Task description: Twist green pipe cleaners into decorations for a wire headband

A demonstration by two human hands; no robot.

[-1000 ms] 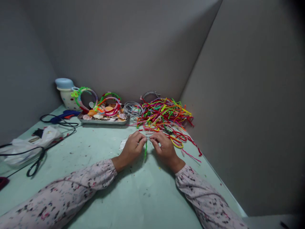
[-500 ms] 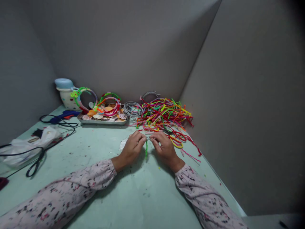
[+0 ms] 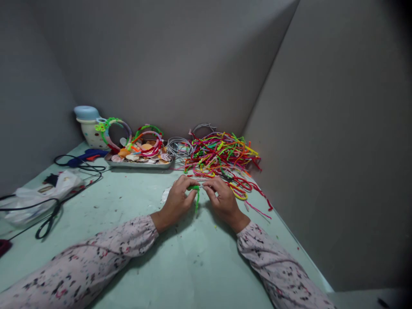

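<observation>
A bright green fuzzy strip [image 3: 197, 199] hangs down between my two hands, its upper part bent over toward the left thumb and index finger. My left hand [image 3: 178, 198] has its fingers curled round the upper part of this strip. Thin wire shows faintly at the fingertips of my right hand [image 3: 222, 201], which is pinched just right of the strip. Both hands are above the pale green table [image 3: 189, 262], with their fingertips almost meeting.
A metal tray [image 3: 140, 165] of shells and fuzzy hoops stands behind, beside coiled wire [image 3: 179, 147] and a heap of coloured fuzzy strips [image 3: 222, 152]. At left are a lidded jar [image 3: 92, 128], a blue tool [image 3: 86, 157], black cable and a white plastic bag [image 3: 28, 201].
My left thumb and index finger have parted a little, and more of the green strip shows between them. My right hand has hardly moved.
</observation>
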